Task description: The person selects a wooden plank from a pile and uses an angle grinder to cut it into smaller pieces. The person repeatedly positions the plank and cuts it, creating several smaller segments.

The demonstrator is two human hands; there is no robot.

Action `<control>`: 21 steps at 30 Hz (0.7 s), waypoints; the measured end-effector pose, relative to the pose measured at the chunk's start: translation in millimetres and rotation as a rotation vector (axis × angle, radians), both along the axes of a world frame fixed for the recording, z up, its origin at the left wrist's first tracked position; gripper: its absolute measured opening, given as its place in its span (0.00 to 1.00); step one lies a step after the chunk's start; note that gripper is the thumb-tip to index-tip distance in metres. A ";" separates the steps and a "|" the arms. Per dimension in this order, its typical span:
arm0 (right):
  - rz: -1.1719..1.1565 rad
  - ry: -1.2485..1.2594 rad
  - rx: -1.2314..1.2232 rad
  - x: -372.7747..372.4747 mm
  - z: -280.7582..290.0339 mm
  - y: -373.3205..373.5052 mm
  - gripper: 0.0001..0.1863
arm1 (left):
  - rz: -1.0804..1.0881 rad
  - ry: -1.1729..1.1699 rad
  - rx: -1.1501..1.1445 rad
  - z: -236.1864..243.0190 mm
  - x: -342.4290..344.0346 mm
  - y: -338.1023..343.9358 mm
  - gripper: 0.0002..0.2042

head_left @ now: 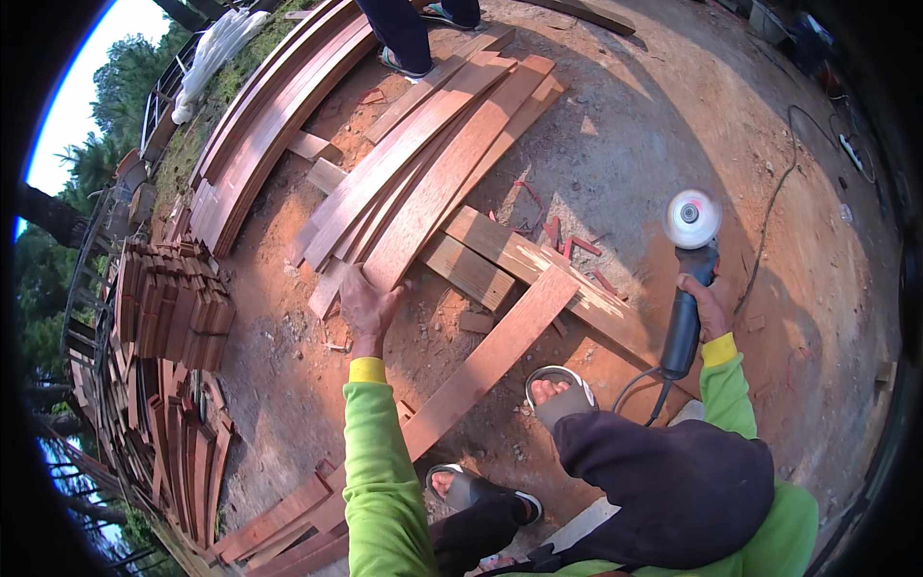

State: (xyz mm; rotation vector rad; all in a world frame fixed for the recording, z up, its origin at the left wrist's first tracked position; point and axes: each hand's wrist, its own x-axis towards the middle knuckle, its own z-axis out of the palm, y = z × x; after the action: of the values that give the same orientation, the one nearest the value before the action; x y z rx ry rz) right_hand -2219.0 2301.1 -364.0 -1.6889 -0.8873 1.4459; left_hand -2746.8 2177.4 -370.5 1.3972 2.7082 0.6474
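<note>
My right hand (710,306) is wrapped around the dark body of an angle grinder (681,332), held off to the right with its round disc (692,219) pointing away from me. The disc looks blurred, and the grinder's cord hangs from the near end. With my left hand (367,306) I grip the near end of a reddish wooden plank (452,183), the thumb along its right edge; some fingertips are hidden. This plank lies on several similar boards, which rest across thick timber beams (471,269). Closer to me, another plank (490,361) slants over a beam.
Stacked short boards (178,303) and long planks (279,106) lie to the left. Red wood offcuts (572,240) litter the ground beside the beams. A person's legs (399,34) stand at the far end. A cable (769,221) trails along the right. My sandalled feet (558,389) are close to the slanted plank.
</note>
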 end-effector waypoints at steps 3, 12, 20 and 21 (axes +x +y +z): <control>0.024 -0.049 0.062 -25.6 31.5 -3.2 0.21 | 0.016 0.166 -0.171 -5.9 -41.7 9.3 0.34; 0.049 -0.088 -0.014 -28.9 41.8 -2.1 0.21 | -0.041 0.436 0.055 -12.2 -7.5 -12.5 0.26; 0.108 -0.143 0.026 -27.7 30.0 1.4 0.22 | -0.440 -0.056 -0.489 -22.8 103.5 -191.7 0.42; 0.102 -0.151 0.020 -24.2 33.3 1.8 0.23 | -0.407 -0.049 -0.513 -30.2 106.5 -204.6 0.43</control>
State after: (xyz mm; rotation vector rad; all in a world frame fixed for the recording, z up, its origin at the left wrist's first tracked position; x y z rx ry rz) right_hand -2243.2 2302.9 -330.7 -1.7784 -1.0807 1.3848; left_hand -2640.3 1972.9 -400.7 1.6599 2.2090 -0.0400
